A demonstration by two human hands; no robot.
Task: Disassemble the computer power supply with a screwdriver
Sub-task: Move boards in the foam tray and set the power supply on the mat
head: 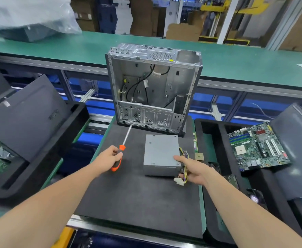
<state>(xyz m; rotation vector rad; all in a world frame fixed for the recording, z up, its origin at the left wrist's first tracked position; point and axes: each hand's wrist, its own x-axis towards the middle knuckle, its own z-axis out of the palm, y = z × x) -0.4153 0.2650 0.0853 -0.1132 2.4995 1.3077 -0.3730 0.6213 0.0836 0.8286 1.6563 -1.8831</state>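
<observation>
- The left hand [109, 155] is wrapped round the orange-and-black handle of the screwdriver [122, 147]. The shaft points away, its tip at the foot of the case [153, 86].
- The right hand [193, 169] holds the near right corner of the supply [161, 154], fingers laid on the lid and thumb down among the wires [183, 158].
- The supply lies flat on the mat [137, 203], just in front of the case, lid closed.
- Likely trouble: held by one corner only, the box could swivel under the driver's push, so the tip slips off a screw.
- The thumb sits in the wires, so turning the box could snag them or drag the white plug [179, 181].
- Freed screws could roll off the mat's edge.
- The mat is dark and matte, probably grippy, over a green bench.
- A tray [211, 126] to the right holds a motherboard [257, 145].
- Beyond the case runs a green conveyor [236, 59], with cardboard boxes and racking behind.
</observation>
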